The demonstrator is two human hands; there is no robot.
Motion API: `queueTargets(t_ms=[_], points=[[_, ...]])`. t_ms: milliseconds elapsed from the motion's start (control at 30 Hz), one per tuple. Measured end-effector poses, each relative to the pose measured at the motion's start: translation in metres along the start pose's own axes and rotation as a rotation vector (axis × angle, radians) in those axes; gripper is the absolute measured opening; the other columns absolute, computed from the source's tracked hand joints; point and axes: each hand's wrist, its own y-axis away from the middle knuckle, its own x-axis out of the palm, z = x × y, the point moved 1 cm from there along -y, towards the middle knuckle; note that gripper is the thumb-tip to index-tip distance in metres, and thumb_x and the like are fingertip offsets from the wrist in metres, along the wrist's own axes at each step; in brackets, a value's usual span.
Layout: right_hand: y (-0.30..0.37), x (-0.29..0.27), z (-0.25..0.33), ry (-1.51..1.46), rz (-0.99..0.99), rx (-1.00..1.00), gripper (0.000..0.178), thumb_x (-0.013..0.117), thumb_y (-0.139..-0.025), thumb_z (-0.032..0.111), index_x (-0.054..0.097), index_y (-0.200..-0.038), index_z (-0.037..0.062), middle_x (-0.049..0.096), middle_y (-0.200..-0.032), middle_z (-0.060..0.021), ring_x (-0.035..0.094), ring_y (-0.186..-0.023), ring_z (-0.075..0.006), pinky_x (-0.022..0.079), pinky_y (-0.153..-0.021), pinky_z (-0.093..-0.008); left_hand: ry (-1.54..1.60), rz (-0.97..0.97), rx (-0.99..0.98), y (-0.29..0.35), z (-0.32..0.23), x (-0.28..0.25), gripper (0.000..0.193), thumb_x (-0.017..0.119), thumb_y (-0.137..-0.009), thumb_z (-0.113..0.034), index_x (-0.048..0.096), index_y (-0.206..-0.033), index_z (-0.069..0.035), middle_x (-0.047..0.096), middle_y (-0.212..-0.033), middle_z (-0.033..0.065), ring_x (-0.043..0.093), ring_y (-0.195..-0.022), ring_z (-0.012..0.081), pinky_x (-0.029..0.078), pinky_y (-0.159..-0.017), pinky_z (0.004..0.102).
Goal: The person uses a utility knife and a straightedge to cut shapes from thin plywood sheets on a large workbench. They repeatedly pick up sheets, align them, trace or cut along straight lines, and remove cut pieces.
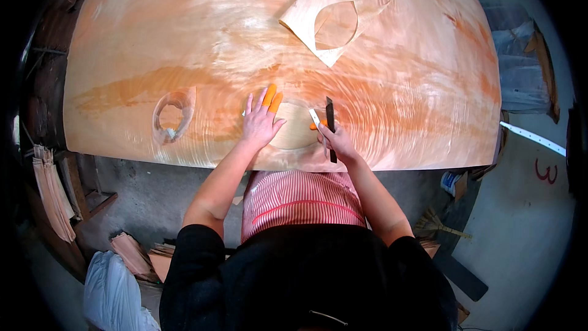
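Note:
My left hand (262, 121) lies flat with fingers spread on a wide sheet of orange-brown wood veneer (214, 43), orange covers on two of its fingers. Beside and partly under it is a pale oval area (293, 124) in the sheet; whether this is a patch or an opening I cannot tell. At the oval's right edge, my right hand (335, 141) is closed around a dark flat bar (331, 113) with a slanted tip. A short white strip with dark dots (314, 116) sticks out by the same fingers, one of which also has an orange cover.
A ring-shaped veneer offcut (187, 116) lies on the left. Farther back rests a veneer scrap (306, 24) with leaf-shaped holes. A dotted white strip (533, 138) extends past the right edge. Below are veneer stacks (52, 190), a white bag (113, 294) and a straw broom (435, 224).

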Motion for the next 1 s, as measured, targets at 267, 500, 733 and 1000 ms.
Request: queueTargets(t_ms=[267,500,733,1000], points=[[-0.015,0.039,0.030,0.069,-0.057,-0.086,0.020,0.051,-0.084,0.023,0.062,-0.086,0.0057,0.046,-0.054,0.0043,0.031,-0.041,-0.0026,0.023,-0.038,-0.0191,0.006,-0.003,-0.005,0.003,-0.003,-0.002,0.063,0.057,-0.073,-0.037,0.036,-0.126,-0.008,0.030,-0.132,0.0097,0.023,-0.125,0.0224,0.013,-0.101,0.0478],[-0.030,0.033,0.007,0.007,-0.159,-0.062,0.020,0.052,-0.083,0.024,0.062,-0.085,0.0069,0.045,-0.053,0.0036,0.031,-0.041,-0.0040,0.023,-0.038,-0.0204,0.000,0.012,0.064,0.007,-0.005,0.003,0.052,0.054,-0.076,-0.026,0.040,-0.122,-0.007,0.035,-0.129,0.0104,0.028,-0.122,0.0227,0.015,-0.101,0.0464],[-0.033,0.044,0.017,-0.059,-0.188,0.018,0.017,0.055,-0.081,0.022,0.059,-0.080,0.0053,0.046,-0.051,0.0028,0.034,-0.041,-0.0049,0.026,-0.039,-0.0211,0.045,0.043,0.112,0.009,-0.009,0.005,0.046,0.054,-0.076,-0.021,0.045,-0.118,-0.006,0.036,-0.128,0.0098,0.026,-0.123,0.0216,0.016,-0.101,0.0458],[-0.034,0.056,0.017,-0.178,-0.183,-0.028,0.017,0.055,-0.082,0.023,0.057,-0.081,0.0063,0.047,-0.053,0.0029,0.035,-0.044,-0.0046,0.027,-0.041,-0.0207,0.076,0.059,0.088,0.010,-0.012,-0.002,0.055,0.061,-0.070,-0.027,0.044,-0.117,-0.005,0.032,-0.130,0.0116,0.025,-0.124,0.0239,0.016,-0.100,0.0480]])
